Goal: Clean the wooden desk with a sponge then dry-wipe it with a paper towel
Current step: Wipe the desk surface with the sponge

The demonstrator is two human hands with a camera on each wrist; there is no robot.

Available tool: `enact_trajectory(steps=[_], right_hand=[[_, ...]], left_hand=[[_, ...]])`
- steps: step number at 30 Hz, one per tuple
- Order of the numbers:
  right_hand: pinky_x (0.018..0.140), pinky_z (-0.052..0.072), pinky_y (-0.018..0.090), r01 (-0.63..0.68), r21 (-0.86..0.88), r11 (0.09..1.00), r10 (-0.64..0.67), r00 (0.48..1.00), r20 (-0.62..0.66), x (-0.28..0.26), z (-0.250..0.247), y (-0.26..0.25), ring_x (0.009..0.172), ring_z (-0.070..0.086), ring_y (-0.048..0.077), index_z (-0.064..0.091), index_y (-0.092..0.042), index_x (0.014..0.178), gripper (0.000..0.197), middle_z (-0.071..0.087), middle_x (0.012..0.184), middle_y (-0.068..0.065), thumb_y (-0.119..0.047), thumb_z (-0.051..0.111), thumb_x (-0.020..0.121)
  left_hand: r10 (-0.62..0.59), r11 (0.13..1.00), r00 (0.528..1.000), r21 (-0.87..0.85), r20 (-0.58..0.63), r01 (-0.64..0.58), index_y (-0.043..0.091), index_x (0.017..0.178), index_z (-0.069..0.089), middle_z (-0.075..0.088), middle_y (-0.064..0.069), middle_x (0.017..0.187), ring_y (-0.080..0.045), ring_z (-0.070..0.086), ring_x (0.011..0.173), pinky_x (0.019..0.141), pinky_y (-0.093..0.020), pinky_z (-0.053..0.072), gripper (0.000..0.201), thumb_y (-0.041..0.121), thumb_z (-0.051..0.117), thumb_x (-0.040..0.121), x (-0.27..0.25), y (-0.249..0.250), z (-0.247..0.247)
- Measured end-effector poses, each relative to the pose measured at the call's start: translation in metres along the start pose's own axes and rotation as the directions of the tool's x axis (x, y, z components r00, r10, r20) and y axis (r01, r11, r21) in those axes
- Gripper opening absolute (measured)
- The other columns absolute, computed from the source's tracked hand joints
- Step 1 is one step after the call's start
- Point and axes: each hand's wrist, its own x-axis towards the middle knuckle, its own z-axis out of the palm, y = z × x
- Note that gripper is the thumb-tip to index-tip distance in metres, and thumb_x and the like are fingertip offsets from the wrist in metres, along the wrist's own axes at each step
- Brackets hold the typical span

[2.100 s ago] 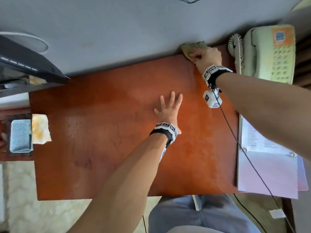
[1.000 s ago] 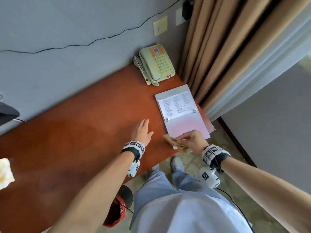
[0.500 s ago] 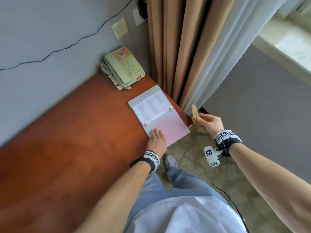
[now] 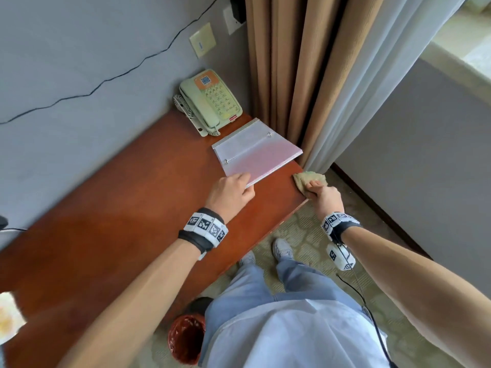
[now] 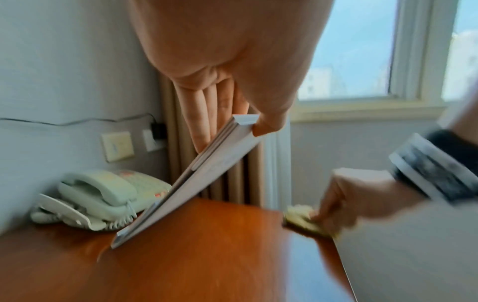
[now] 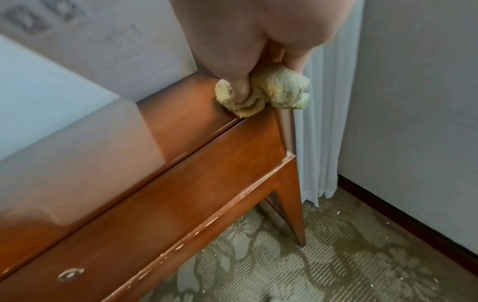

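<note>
Left hand (image 4: 230,193) pinches the near edge of the folder (image 4: 255,152), thumb under, fingers over, tilting it up off the desk (image 4: 111,224), seemingly to bare the wood beneath; right hand (image 4: 327,199) curls tight round the sponge (image 4: 308,179), pressed at the desk's right front corner; paper towel (image 4: 8,317) sits at the far left edge, unused

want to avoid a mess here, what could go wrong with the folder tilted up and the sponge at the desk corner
The left hand pinches only one corner of the folder, whose far edge rests by the telephone; it could slip or nudge the phone. The sponge overhangs the desk corner and may drop from the right hand.
</note>
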Motion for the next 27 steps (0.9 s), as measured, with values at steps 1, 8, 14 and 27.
enact_trajectory(steps=[1,8,14,27], right_hand=[[0.101,0.049,0.038,0.034,-0.070,0.997,-0.034,0.999,0.001,-0.002,0.002,-0.008,0.116,0.063,0.028,0.073,-0.026,0.113,0.026,0.065,0.131,0.007,-0.015,0.064,0.091],[0.069,0.057,0.039,0.396,-0.229,0.889,-0.334,0.905,0.264,-0.042,0.061,-0.089,0.111,0.067,0.026,0.066,-0.010,0.107,0.033,0.065,0.121,0.009,0.006,0.061,0.079],[0.094,0.052,0.044,0.738,-0.174,0.652,-0.543,0.614,0.573,-0.079,0.121,-0.146,0.138,0.044,0.024,0.047,-0.013,0.141,0.048,0.044,0.150,0.008,-0.001,0.043,0.095],[0.092,0.055,0.041,0.345,-0.225,0.911,-0.312,0.935,0.171,0.048,0.009,-0.020,0.120,0.062,0.018,0.068,-0.028,0.109,0.033,0.064,0.132,-0.010,-0.006,0.061,0.087]], left_hand=[[-0.016,1.000,0.998,-0.027,-0.058,0.014,0.009,0.094,0.067,0.065,-0.006,0.076,-0.028,0.064,0.063,0.057,-0.036,0.054,0.016,0.022,0.059,0.093,0.003,-0.006,-0.012],[-0.093,0.984,0.975,-0.171,-0.203,0.059,0.013,0.108,0.075,0.075,-0.008,0.093,-0.029,0.070,0.078,0.069,-0.040,0.059,0.021,0.023,0.066,0.092,0.011,-0.026,-0.041],[-0.088,0.983,0.981,-0.173,-0.173,0.057,0.011,0.111,0.076,0.075,-0.010,0.097,-0.032,0.071,0.081,0.070,-0.042,0.059,0.021,0.019,0.067,0.093,-0.005,-0.033,-0.042],[-0.086,0.992,0.952,-0.110,-0.295,0.056,0.008,0.111,0.073,0.074,-0.008,0.102,-0.029,0.071,0.082,0.069,-0.042,0.060,0.022,0.018,0.062,0.096,0.012,-0.042,-0.061]])
